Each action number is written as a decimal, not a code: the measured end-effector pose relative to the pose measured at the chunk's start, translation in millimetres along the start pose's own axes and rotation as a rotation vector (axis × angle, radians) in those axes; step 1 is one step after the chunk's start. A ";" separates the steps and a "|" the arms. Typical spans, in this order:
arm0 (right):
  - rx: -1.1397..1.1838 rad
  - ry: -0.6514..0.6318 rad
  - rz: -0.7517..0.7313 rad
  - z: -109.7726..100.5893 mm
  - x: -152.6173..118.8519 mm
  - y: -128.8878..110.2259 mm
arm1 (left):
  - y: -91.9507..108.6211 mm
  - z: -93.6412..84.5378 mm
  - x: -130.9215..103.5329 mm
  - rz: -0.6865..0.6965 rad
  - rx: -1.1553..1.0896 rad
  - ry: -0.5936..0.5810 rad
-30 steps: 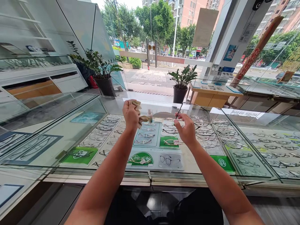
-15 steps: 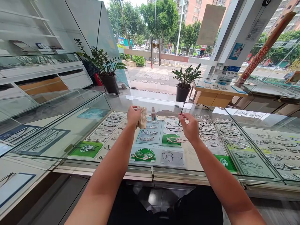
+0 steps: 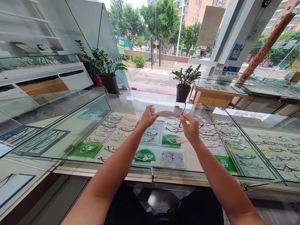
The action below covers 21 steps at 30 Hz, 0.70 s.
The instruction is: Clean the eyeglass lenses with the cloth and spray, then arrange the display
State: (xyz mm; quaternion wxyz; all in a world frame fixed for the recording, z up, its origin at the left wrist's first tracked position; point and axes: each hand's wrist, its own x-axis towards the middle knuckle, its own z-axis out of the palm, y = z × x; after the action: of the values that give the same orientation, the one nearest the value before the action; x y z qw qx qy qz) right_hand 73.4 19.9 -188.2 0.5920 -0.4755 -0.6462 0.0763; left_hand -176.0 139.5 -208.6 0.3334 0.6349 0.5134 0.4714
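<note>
My left hand (image 3: pixel 147 118) is closed around a small bottle with a whitish cap (image 3: pixel 153 110), above the glass counter top. The bottle's lower part is hidden behind my thumb and palm. A sliver of the beige cloth (image 3: pixel 138 120) shows beside my left wrist; most of it is hidden, and I cannot tell whether it lies on the glass. My right hand (image 3: pixel 190 125) pinches a pair of dark thin-framed eyeglasses (image 3: pixel 184 108) between thumb and fingers, a little above the counter. One slim temple reaches out to the right behind the hand.
Under the glass of the display counter (image 3: pixel 140 169) lie rows of eyeglasses (image 3: pixel 150 133) and green cards (image 3: pixel 86 150). A round mirror-like disc (image 3: pixel 167 113) lies between my hands. Beyond stand two potted plants (image 3: pixel 110 84) and a wooden desk (image 3: pixel 214 97).
My left hand has moved right, from holding up the crumpled beige cloth to gripping the bottle. The cloth is now mostly out of sight. My right hand keeps the eyeglasses in nearly the same place.
</note>
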 end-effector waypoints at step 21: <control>0.077 -0.086 -0.074 0.6 -2.0 -15.8 | 73.7 14.7 -49.5 -0.098 -0.777 -0.512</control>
State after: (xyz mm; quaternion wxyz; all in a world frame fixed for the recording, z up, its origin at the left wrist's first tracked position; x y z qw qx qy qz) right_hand 64.3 10.3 -179.3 0.5838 -0.4246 -0.6848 0.0995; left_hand -138.6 74.1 -159.3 0.6844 0.5338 0.2294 0.4406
